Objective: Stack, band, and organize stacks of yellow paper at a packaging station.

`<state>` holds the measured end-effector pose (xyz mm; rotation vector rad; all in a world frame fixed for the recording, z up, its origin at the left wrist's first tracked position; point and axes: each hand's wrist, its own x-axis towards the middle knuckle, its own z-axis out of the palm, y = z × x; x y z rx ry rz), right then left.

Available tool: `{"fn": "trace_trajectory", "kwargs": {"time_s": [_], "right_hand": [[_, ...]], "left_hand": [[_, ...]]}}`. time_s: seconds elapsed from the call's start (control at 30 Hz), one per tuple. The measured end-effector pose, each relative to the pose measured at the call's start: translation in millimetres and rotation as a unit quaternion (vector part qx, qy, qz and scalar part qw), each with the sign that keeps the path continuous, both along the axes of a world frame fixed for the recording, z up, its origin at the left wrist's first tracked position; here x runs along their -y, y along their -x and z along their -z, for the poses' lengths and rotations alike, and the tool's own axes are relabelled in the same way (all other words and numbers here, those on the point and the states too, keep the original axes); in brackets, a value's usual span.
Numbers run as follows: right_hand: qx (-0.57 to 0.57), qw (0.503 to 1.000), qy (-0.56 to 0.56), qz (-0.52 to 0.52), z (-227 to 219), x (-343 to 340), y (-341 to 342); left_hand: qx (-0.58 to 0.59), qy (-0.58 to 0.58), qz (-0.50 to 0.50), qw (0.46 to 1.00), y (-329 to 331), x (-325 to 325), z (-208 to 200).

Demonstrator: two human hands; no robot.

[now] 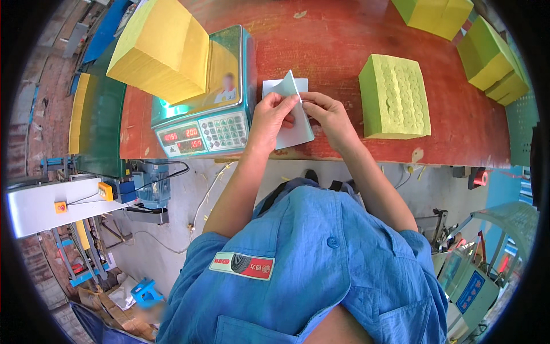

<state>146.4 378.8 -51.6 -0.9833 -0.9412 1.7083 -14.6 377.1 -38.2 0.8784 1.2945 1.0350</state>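
Pale bluish-white paper sheets [297, 135] lie near the table's front edge, one part lifted into an upright fold. My left hand [271, 121] pinches the fold from the left, thumb and fingers closed on it. From the right, my right hand [331, 117] grips the same fold with its fingertips. How many sheets there are, I cannot tell. Just left of my hands stands a teal digital scale [223, 131] with a lit red display. A tall stack of yellow paper [163, 51] rests on its shiny plate. To the right sits a yellow-green stack [395, 97] with rows of round embossed marks.
The worn red table [321, 34] carries more yellow-green stacks [432, 17] at the far right, near its edge [487, 57]. Left of it are a green surface [103, 114] and a blue motor [153, 183] with cables. Machinery [475, 286] stands at lower right.
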Motion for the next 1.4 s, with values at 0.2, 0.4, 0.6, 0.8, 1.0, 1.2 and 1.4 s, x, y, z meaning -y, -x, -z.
{"fn": "trace_trajectory", "kwargs": {"time_s": [0.2, 0.4, 0.6, 0.8, 1.0, 1.2, 1.4], "right_hand": [[0.043, 0.998, -0.032, -0.021, -0.6, 1.1, 2.2], [0.035, 0.999, -0.026, -0.019, -1.1, 2.3, 2.4], [0.022, 1.0, -0.014, -0.009, 1.7, 2.3, 3.3], [0.032, 0.999, -0.006, -0.019, -1.0, 2.9, 1.8], [0.032, 0.999, -0.025, -0.003, -3.1, 4.4, 3.6], [0.022, 1.0, -0.014, 0.0, -1.6, 5.3, 3.2], [0.006, 1.0, 0.005, 0.012, 2.9, 4.3, 0.1]], "left_hand": [[-0.002, 0.013, 0.003, 1.0, -1.6, -2.5, -1.7], [0.013, 0.016, 0.008, 1.0, -0.6, -1.9, -2.7], [0.018, 0.013, 0.013, 1.0, 2.1, -2.4, 2.2], [0.009, 0.023, 0.012, 1.0, -0.1, -3.8, -2.7], [0.012, 0.006, 0.009, 1.0, 0.1, -4.5, 1.5], [0.017, 0.008, 0.011, 1.0, 1.7, -3.9, 2.7], [0.048, -0.025, -0.017, 0.998, -2.8, 0.9, 4.8]]}}
